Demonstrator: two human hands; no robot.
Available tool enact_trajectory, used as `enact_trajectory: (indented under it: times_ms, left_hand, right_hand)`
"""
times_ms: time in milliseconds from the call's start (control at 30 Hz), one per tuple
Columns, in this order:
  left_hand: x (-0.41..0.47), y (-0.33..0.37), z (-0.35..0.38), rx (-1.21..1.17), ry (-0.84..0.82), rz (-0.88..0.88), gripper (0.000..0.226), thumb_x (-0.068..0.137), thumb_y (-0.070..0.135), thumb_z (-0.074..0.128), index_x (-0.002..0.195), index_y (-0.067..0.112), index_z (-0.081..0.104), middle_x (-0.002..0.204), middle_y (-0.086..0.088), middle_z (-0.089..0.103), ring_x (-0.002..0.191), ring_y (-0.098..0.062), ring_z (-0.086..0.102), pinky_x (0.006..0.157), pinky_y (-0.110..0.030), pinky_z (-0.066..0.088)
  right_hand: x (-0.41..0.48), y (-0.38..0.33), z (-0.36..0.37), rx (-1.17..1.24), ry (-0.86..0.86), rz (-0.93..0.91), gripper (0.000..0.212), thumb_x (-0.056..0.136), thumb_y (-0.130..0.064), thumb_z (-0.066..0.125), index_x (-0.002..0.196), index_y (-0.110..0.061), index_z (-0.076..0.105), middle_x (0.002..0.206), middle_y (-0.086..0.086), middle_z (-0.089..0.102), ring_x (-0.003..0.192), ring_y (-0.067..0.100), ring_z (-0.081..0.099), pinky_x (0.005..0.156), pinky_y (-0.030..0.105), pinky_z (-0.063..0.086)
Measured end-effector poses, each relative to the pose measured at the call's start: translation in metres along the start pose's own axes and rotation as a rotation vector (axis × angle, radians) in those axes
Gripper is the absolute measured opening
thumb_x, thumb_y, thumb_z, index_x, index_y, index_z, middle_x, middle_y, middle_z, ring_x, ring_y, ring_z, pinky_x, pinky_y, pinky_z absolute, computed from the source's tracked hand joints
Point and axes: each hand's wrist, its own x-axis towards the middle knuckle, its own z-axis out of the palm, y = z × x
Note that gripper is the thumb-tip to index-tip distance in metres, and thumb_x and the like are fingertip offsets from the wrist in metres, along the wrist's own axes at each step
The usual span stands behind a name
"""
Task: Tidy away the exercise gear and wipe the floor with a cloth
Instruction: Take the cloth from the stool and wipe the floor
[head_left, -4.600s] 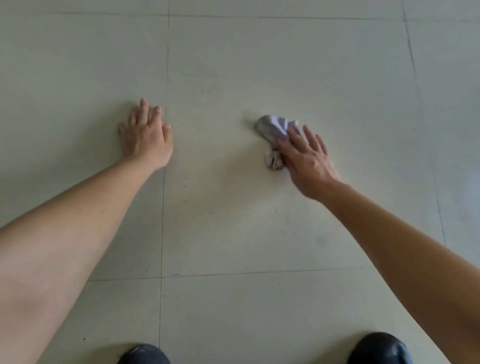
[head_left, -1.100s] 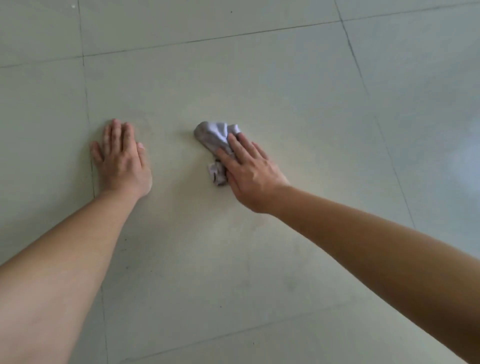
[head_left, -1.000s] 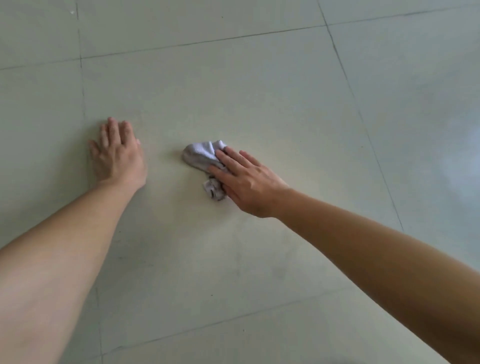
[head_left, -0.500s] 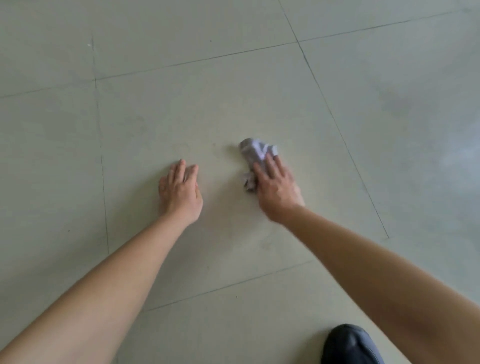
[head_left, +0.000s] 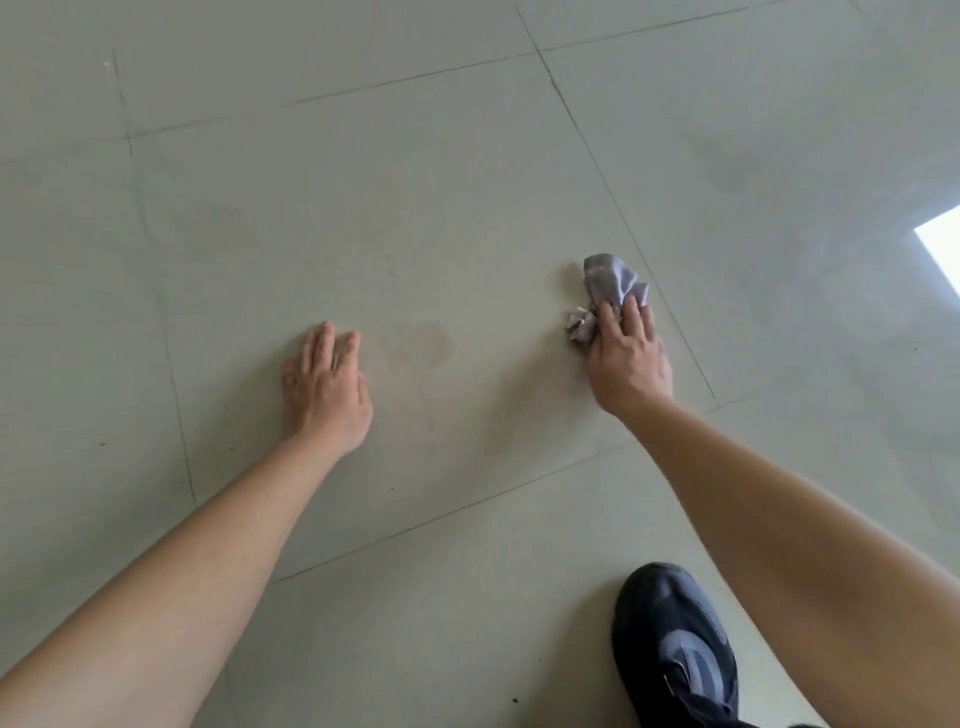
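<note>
While the person leans over a pale, smooth tiled floor (head_left: 415, 208) crossed by thin dark grout lines, the head view shows both bare forearms reaching forward. The left hand (head_left: 324, 387) lies palm down on the tile, its fingers (head_left: 324, 343) straight, close together and holding nothing. The right hand (head_left: 628, 358) presses on a small grey cloth (head_left: 608, 283), its fingers (head_left: 631, 317) laid out flat over the near part of the fabric rather than curled round it. The cloth is soft and crumpled: one rumpled fold sticks out beyond the fingertips, and a tighter, knotted-looking wad shows just beside the index finger on its inner side. A faint brownish, blotchy smear (head_left: 423, 343) marks the tile between the two hands, nearer the left fingers. Below the right forearm stands a dark, rounded shoe (head_left: 675, 649) with a greyish panel. A bright glossy patch of light (head_left: 943, 249) sits far out beyond the right fingers.
</note>
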Motion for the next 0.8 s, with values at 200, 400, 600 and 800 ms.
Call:
enact_trajectory:
  times_ms: [200, 400, 600, 800]
  left_hand:
    - [0.000, 0.010, 0.001, -0.010, 0.052, -0.013, 0.050, 0.091, 0.011, 0.053, 0.140, 0.005, 0.047, 0.155, -0.022, 0.032, 0.143, -0.038, 0.027, 0.112, -0.056, 0.022]
    - [-0.003, 0.019, 0.006, -0.004, 0.044, 0.006, 0.051, 0.093, 0.011, 0.052, 0.142, 0.004, 0.044, 0.158, -0.020, 0.027, 0.145, -0.038, 0.023, 0.113, -0.057, 0.019]
    - [-0.003, 0.027, 0.011, 0.004, 0.025, 0.114, 0.049, 0.095, 0.016, 0.049, 0.143, 0.006, 0.044, 0.158, -0.020, 0.026, 0.143, -0.040, 0.024, 0.113, -0.059, 0.019]
    - [0.009, 0.025, 0.005, -0.015, 0.036, 0.102, 0.043, 0.096, 0.015, 0.046, 0.138, 0.007, 0.049, 0.156, -0.020, 0.030, 0.144, -0.038, 0.025, 0.112, -0.058, 0.020]
  right_hand:
    - [-0.117, -0.054, 0.059, -0.026, -0.082, -0.537, 0.058, 0.101, -0.029, 0.040, 0.157, -0.021, 0.031, 0.167, 0.012, 0.012, 0.155, 0.032, 0.002, 0.126, 0.043, 0.001]
    - [-0.100, 0.037, 0.038, -0.145, -0.068, -0.648, 0.053, 0.102, -0.027, 0.041, 0.154, -0.017, 0.038, 0.164, 0.012, 0.025, 0.153, 0.029, 0.018, 0.123, 0.047, 0.022]
    - [-0.082, 0.092, 0.007, 0.116, 0.077, 0.518, 0.056, 0.106, -0.033, 0.022, 0.160, -0.020, 0.014, 0.167, 0.020, 0.002, 0.154, 0.033, -0.006, 0.126, 0.042, 0.002]
    - [-0.120, -0.025, 0.060, 0.069, 0.008, -0.033, 0.058, 0.105, -0.028, 0.031, 0.160, -0.019, 0.018, 0.166, 0.019, -0.009, 0.150, 0.029, -0.027, 0.123, 0.042, -0.012]
